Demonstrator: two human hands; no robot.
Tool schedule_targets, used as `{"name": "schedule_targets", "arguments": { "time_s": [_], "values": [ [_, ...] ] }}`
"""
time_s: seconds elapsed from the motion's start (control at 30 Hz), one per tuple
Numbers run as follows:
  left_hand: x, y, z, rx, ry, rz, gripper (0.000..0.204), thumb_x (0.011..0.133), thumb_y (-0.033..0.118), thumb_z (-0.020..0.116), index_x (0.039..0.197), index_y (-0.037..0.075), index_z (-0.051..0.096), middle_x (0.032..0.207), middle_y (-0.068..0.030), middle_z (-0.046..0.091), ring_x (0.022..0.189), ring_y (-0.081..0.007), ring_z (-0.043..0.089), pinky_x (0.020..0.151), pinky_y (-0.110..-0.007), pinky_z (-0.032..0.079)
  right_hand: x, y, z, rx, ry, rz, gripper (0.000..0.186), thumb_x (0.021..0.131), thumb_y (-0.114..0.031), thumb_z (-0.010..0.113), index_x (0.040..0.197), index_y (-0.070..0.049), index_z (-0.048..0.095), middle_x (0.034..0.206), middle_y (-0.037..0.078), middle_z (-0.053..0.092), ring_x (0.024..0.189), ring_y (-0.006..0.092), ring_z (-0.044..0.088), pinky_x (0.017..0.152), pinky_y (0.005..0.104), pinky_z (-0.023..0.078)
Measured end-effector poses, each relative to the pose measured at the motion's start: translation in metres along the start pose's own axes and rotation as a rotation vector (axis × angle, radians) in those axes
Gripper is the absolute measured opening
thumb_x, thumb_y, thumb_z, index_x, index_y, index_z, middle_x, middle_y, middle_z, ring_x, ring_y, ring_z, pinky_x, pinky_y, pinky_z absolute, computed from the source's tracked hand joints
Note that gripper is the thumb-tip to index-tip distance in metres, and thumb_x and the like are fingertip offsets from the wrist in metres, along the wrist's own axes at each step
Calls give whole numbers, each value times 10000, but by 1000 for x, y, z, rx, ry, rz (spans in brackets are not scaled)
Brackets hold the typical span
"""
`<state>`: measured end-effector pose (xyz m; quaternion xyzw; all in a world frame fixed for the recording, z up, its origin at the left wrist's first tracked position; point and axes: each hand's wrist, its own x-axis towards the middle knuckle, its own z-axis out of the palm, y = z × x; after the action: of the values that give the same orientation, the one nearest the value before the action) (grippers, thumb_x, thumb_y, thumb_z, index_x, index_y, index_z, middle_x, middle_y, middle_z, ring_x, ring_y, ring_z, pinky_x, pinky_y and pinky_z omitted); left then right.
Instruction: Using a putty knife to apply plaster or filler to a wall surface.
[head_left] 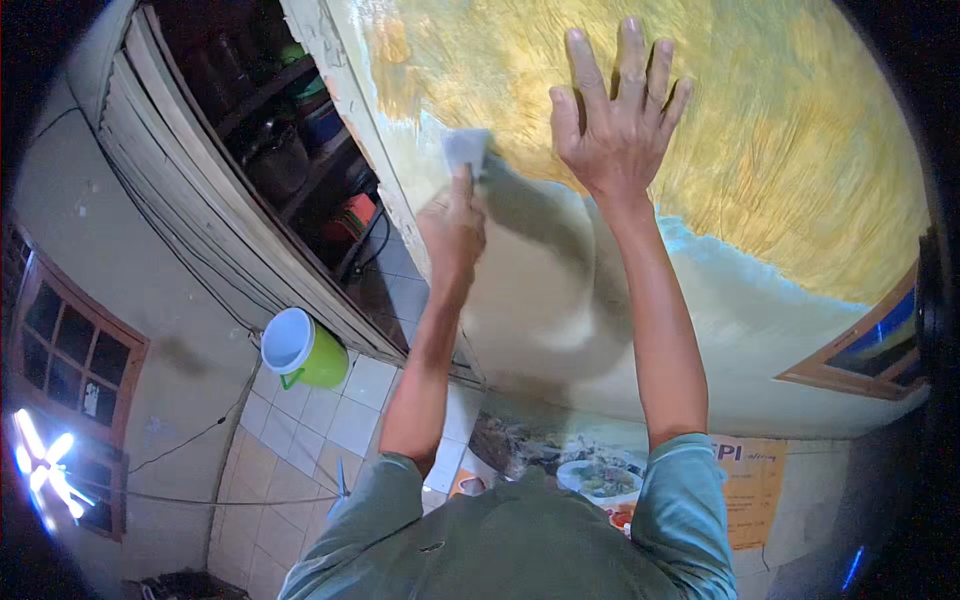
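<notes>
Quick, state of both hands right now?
Left hand: grip closed, holding a small flat pale tool; motion-blurred.
Right hand: open, spread against the yellow textured wall, holding nothing visible.

A green bucket [324, 362] with pale inside on the tiled floor [290, 430], at left a window [75, 335] with brown frame, a bright lamp [47, 468] at far left, dark shelves [266, 94] holding a pot [277, 157], an orange poster [757, 505] at lower right.
</notes>
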<state>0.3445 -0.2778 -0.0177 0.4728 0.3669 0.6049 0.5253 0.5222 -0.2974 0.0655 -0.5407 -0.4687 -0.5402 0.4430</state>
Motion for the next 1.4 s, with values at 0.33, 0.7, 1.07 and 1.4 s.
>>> {"name": "schedule_targets", "arguments": {
  "time_s": [0.33, 0.7, 1.07, 1.4],
  "values": [
    [-27, 37, -28, -215, -152, -156, 467, 1019, 508, 588, 843, 77, 622, 569, 7, 521, 413, -101, 451, 351, -272, 301, -74, -76, -93, 699, -250, 392, 556, 942, -131, 610, 1448, 66, 490, 1331, 272, 595, 1220, 424, 559, 1032, 478, 452],
    [-6, 32, -91, 353, -12, 441, 345, 960, 322, 708, 1029, -16, 705, 809, -67, 629, 744, -204, 582, 689, -385, 467, -71, -177, -95, 791, -582, 560, 627, 1037, -96, 481, 1612, -79, 233, 860, 282, 599, 702, 395, 570, 673, 446, 471],
    [117, 27, -230, 934, 175, 1259, 878, 896, 514, 652, 1579, 73, 319, 1654, -267, 162, 1522, -511, 116, 1201, -643, 121, -95, -258, -87, 411, -676, 314, 783, 832, 64, 559, 1532, -275, 468, 1056, 255, 686, 806, 411, 660, 701, 470, 528],
    [116, 43, -294, 1040, 108, 1238, 1018, 859, 660, 644, 1599, 77, 257, 1667, -282, 77, 1527, -519, 49, 1170, -717, 114, -64, -331, -79, 231, -612, 106, 745, 845, 9, 623, 1514, -289, 484, 792, 210, 678, 699, 398, 658, 638, 499, 505]
  ]
}}
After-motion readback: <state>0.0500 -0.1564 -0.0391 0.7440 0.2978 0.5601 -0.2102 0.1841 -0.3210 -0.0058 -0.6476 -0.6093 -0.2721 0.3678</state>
